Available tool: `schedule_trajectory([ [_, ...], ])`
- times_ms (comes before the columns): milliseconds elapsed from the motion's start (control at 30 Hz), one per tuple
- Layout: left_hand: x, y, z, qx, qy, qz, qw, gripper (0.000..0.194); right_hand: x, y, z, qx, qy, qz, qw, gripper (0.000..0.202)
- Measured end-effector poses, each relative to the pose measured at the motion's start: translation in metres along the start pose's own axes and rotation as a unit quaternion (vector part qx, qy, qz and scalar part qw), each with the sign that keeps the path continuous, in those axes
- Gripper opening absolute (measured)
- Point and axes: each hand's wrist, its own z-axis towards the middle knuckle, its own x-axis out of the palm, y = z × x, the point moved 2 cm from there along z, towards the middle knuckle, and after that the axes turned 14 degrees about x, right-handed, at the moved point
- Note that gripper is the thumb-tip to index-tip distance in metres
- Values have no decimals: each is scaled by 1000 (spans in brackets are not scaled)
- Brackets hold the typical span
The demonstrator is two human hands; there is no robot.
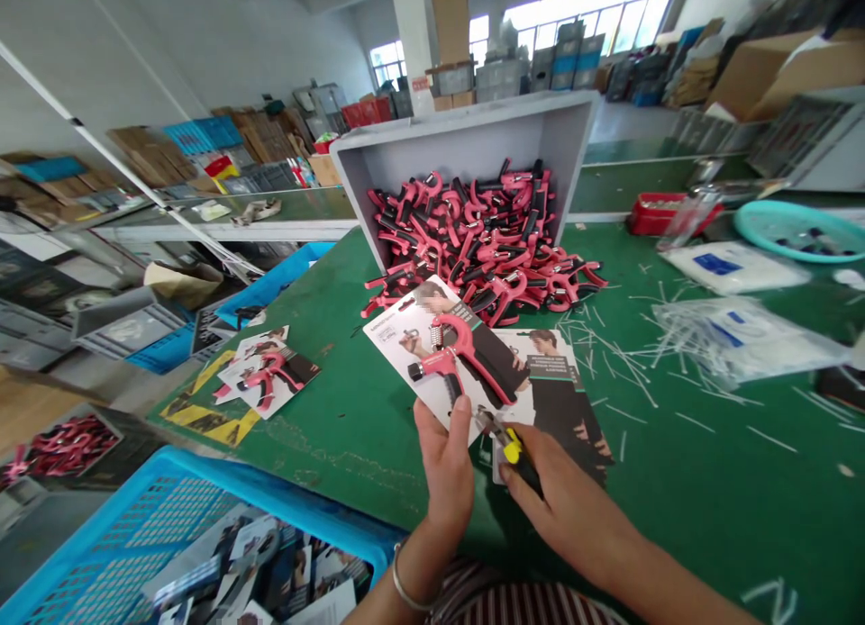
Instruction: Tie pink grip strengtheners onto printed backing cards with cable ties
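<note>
My left hand [446,467] pinches the lower edge of a printed card [390,335] with a red and black hand grip strengthener [483,364] on it. In my right hand [564,485] are small diagonal cutters [512,447] with yellow and black handles. Their jaws are at the card's lower edge, close to my left fingertips; whether they touch anything is too small to tell. Under and to the right of the held card lies a stack of similar printed cards [571,427]. Beyond it, red and black grip strengtheners [473,229] spill from a tipped grey bin [466,121].
Cards with strengtheners [270,373] lie left by yellow-black tape [203,404]. White cable ties [628,355] scatter across the green table [365,454], near plastic bags [736,337]. At lower left is a blue basket [270,481] of packaged goods. A turquoise tray [797,220] stands far right.
</note>
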Motion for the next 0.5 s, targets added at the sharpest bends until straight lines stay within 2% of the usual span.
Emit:
schedule_trajectory([
  [67, -1, 1, -2, -7, 1, -4, 1000, 35, 1, 1, 1, 1, -3, 2, 1000, 38],
  [233, -6, 3, -6, -21, 16, -23, 999, 36, 4, 0, 6, 23, 13, 15, 1000, 14],
  [333, -12, 9, -6, -26, 37, -20, 999, 37, 9, -1, 3, 12, 33, 55, 998, 12],
  [433, -23, 22, 1, -16, 43, 10, 999, 43, 12, 0, -11, 7, 71, 83, 994, 13],
  [500, -39, 30, 15, -2, 33, 64, 997, 46, 10, -3, -24, 4, 109, 79, 991, 16],
])
